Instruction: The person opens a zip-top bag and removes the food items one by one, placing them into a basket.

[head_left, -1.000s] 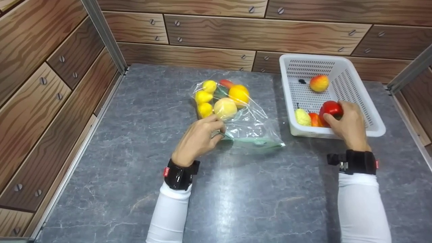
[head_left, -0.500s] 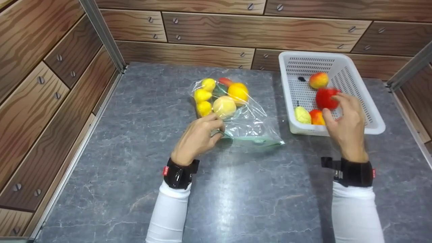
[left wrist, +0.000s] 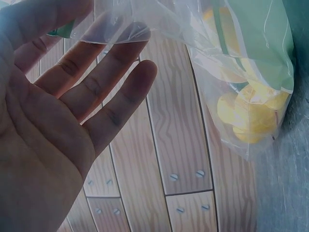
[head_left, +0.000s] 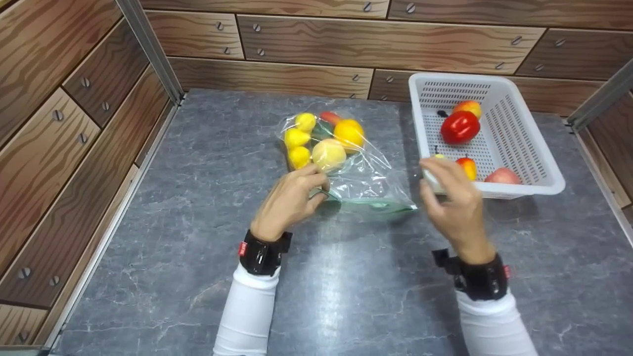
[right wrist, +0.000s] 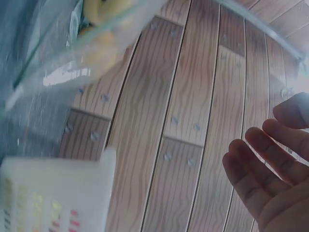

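Observation:
My left hand (head_left: 292,200) pinches the rim of a clear zip bag (head_left: 366,188) between thumb and fingers; in the left wrist view its other fingers stay extended. Inside the bag lie several lemons (head_left: 297,138), an orange (head_left: 349,135), a pale peach-like fruit (head_left: 329,155), a red item (head_left: 330,117) and something dark green. Nothing is in my right hand (head_left: 455,210), held with loosely bent fingers over the near left corner of the white basket (head_left: 536,143). In the basket are a red bell pepper (head_left: 460,127), a red-yellow fruit (head_left: 468,108), an orange-red fruit (head_left: 466,168) and a pinkish fruit (head_left: 503,176).
The grey marbled tabletop (head_left: 188,207) spreads in front of and left of the bag. Wood-patterned panels (head_left: 306,42) enclose the back and sides. My right hand mostly covers a yellow-green pear (head_left: 439,156) in the basket.
My right hand has let go of the red bell pepper, which now lies farther back and left in the basket. That hand has moved left toward the bag. The left hand stays put.

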A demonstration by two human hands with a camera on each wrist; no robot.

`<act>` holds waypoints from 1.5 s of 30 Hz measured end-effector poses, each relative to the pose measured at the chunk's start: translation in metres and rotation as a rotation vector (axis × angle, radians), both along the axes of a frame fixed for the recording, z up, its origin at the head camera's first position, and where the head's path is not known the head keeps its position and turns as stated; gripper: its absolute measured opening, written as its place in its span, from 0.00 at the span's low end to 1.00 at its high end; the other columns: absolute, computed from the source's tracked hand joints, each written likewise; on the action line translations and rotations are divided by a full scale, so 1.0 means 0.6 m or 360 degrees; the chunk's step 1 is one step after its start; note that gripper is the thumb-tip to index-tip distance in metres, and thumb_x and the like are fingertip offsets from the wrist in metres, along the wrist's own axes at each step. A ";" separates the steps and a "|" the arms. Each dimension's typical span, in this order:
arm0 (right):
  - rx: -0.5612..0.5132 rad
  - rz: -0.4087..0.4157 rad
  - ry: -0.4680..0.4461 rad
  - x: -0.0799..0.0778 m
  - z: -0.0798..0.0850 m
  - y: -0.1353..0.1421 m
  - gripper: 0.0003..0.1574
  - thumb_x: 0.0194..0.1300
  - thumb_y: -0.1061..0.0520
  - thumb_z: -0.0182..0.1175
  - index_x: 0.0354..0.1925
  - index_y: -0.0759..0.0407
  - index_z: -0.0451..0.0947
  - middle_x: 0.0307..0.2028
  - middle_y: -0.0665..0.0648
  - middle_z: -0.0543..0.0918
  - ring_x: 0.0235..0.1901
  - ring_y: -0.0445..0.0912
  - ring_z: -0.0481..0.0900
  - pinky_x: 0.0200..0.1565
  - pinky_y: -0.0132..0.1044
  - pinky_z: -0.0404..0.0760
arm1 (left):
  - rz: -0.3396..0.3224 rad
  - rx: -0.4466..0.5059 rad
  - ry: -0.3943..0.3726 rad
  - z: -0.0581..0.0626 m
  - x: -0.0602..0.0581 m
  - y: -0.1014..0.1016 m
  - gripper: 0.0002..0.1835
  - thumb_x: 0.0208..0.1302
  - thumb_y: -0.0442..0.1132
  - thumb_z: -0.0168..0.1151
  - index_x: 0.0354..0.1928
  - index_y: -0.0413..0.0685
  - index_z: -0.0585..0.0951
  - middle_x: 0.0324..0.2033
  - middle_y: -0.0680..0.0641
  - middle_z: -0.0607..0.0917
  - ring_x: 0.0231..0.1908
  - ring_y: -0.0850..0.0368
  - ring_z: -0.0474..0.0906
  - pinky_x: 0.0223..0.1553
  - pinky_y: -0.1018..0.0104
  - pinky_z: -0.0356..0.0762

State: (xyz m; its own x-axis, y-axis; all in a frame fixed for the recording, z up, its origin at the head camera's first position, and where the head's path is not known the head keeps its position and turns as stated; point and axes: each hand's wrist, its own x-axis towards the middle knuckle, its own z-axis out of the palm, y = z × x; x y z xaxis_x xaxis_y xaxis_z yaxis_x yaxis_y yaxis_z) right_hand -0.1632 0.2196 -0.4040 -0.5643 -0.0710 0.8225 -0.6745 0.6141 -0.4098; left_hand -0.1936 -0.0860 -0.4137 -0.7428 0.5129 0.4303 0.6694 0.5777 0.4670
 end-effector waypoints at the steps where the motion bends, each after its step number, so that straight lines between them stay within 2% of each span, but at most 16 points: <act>1: 0.0006 0.0032 -0.0009 0.002 -0.002 -0.008 0.20 0.56 0.74 0.65 0.49 0.70 0.85 0.48 0.68 0.86 0.49 0.60 0.83 0.64 0.31 0.76 | -0.0002 0.0001 0.0000 0.000 -0.001 0.000 0.07 0.58 0.31 0.75 0.36 0.47 0.85 0.39 0.51 0.84 0.39 0.54 0.82 0.43 0.64 0.83; 6: 0.0080 0.0191 -0.0048 0.006 -0.011 -0.032 0.19 0.55 0.76 0.63 0.47 0.70 0.85 0.44 0.67 0.87 0.44 0.60 0.85 0.60 0.27 0.78 | -0.0001 0.0007 0.0001 0.002 -0.002 0.000 0.07 0.58 0.31 0.75 0.36 0.48 0.86 0.39 0.51 0.84 0.39 0.54 0.82 0.42 0.64 0.83; 13: 0.0327 0.0337 -0.0147 0.010 -0.024 -0.047 0.16 0.55 0.75 0.63 0.42 0.67 0.86 0.40 0.62 0.87 0.38 0.54 0.85 0.51 0.19 0.78 | 0.0022 0.0008 -0.0011 0.000 0.000 0.000 0.07 0.58 0.31 0.74 0.36 0.49 0.86 0.40 0.52 0.84 0.40 0.54 0.82 0.44 0.64 0.83; 15: 0.0397 0.0370 -0.0154 0.011 -0.026 -0.051 0.15 0.55 0.75 0.64 0.42 0.66 0.86 0.39 0.60 0.87 0.37 0.52 0.85 0.48 0.21 0.79 | 0.0026 0.0002 -0.0014 -0.001 0.000 0.000 0.07 0.58 0.31 0.74 0.36 0.48 0.86 0.40 0.52 0.85 0.41 0.54 0.83 0.44 0.64 0.83; 21: 0.0547 0.0450 -0.0165 0.012 -0.031 -0.059 0.14 0.55 0.74 0.67 0.39 0.64 0.87 0.37 0.57 0.88 0.36 0.48 0.85 0.40 0.33 0.86 | 0.0032 0.0000 -0.0018 0.003 -0.001 -0.001 0.07 0.58 0.31 0.74 0.36 0.48 0.86 0.41 0.52 0.85 0.41 0.54 0.83 0.45 0.64 0.83; 24: 0.0602 0.0474 -0.0233 0.012 -0.035 -0.063 0.13 0.55 0.74 0.67 0.40 0.63 0.88 0.37 0.57 0.88 0.35 0.47 0.85 0.38 0.36 0.87 | 0.0037 -0.0008 -0.0020 0.005 -0.001 0.000 0.07 0.58 0.31 0.74 0.37 0.48 0.86 0.41 0.52 0.85 0.41 0.54 0.83 0.45 0.65 0.82; 27: 0.0657 0.0455 -0.0318 0.012 -0.039 -0.065 0.13 0.56 0.72 0.68 0.41 0.63 0.88 0.37 0.58 0.89 0.35 0.48 0.86 0.38 0.38 0.88 | 0.0036 -0.0010 -0.0027 0.007 0.000 0.000 0.07 0.58 0.31 0.74 0.37 0.48 0.86 0.41 0.52 0.85 0.42 0.54 0.83 0.45 0.65 0.82; 34: 0.0796 0.0350 -0.0498 0.014 -0.046 -0.067 0.15 0.59 0.72 0.66 0.46 0.67 0.86 0.43 0.64 0.89 0.43 0.57 0.89 0.48 0.47 0.88 | 0.0033 -0.0002 -0.0051 0.007 0.000 0.000 0.07 0.59 0.31 0.74 0.37 0.48 0.86 0.41 0.52 0.85 0.41 0.54 0.83 0.44 0.66 0.82; 40: 0.0797 0.0332 -0.0620 0.015 -0.050 -0.066 0.20 0.61 0.74 0.62 0.51 0.67 0.85 0.47 0.65 0.89 0.46 0.59 0.88 0.51 0.49 0.87 | 0.0033 -0.0008 -0.0041 0.007 0.001 0.000 0.07 0.58 0.31 0.74 0.36 0.48 0.86 0.41 0.52 0.85 0.41 0.53 0.83 0.43 0.65 0.83; 45: 0.0772 0.0334 -0.0667 0.011 -0.058 -0.067 0.19 0.64 0.74 0.61 0.52 0.66 0.84 0.48 0.65 0.89 0.48 0.59 0.88 0.51 0.48 0.86 | 0.0025 -0.0003 -0.0017 0.005 0.001 -0.001 0.07 0.58 0.31 0.74 0.36 0.48 0.86 0.40 0.51 0.85 0.40 0.53 0.83 0.43 0.63 0.83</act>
